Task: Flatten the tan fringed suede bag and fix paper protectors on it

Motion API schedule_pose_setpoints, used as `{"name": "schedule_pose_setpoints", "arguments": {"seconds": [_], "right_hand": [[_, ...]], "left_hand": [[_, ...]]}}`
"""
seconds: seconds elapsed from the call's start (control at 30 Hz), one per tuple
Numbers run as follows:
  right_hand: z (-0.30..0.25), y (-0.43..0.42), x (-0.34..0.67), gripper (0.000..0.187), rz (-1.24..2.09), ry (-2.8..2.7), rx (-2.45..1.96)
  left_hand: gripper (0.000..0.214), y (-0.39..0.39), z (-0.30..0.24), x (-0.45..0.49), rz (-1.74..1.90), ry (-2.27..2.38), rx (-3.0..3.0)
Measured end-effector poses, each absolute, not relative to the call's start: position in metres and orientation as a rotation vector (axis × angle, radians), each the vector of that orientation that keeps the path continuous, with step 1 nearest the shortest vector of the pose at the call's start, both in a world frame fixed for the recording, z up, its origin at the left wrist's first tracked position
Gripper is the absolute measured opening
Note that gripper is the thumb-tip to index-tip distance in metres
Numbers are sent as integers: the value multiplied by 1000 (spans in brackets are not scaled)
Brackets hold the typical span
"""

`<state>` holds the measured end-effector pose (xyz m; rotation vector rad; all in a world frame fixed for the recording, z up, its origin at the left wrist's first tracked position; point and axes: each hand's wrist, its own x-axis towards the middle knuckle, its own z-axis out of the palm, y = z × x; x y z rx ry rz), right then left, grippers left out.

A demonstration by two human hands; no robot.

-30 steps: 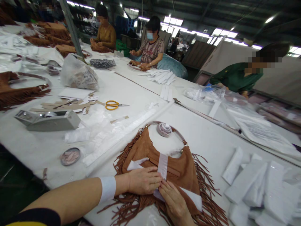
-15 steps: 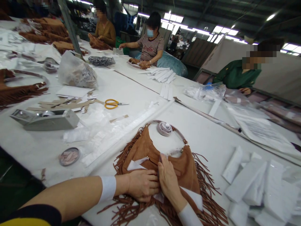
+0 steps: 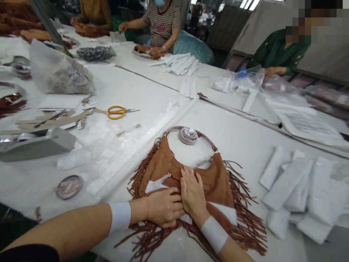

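Observation:
A brown fringed handbag (image 3: 160,160) lies flat on the white table, its wrapped handle arching away from me. My left hand (image 3: 165,207) rests palm down on the lower middle of the bag, its fingers stretched toward the right. Beside it my right hand (image 3: 192,191) lies flat on the bag's centre, fingers pointing up toward the opening. White sheet pieces (image 3: 223,213) show on the bag at both sides of my hands. A rolled mauve strap (image 3: 188,135) sits inside the handle loop. What lies under my palms is hidden.
Yellow-handled scissors (image 3: 117,112), a grey tape dispenser (image 3: 40,143) and a small round dish (image 3: 69,186) are on the left. White wrapped packets (image 3: 289,185) pile up on the right. Across the table sit several co-workers, one in a striped shirt (image 3: 163,23).
My right hand has flattened and shifted slightly up the bag. The left hand stays pressed on it. The head view has tilted down and turned a little right.

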<state>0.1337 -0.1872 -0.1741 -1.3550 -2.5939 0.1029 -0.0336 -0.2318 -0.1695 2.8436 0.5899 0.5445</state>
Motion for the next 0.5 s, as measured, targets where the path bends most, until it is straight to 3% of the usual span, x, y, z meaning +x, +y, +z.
{"name": "schedule_pose_setpoints", "arguments": {"seconds": [0.17, 0.3, 0.5], "right_hand": [[-165, -187, 132, 43, 202, -2539, -1348], [-152, -206, 144, 46, 263, -2538, -1261], [-157, -269, 184, 69, -111, -2675, -1147]], "left_hand": [[26, -238, -165, -27, 503, 705, 2783], [32, -258, -164, -21, 580, 867, 2727], [52, -279, -159, -24, 480, 939, 2689]]}}
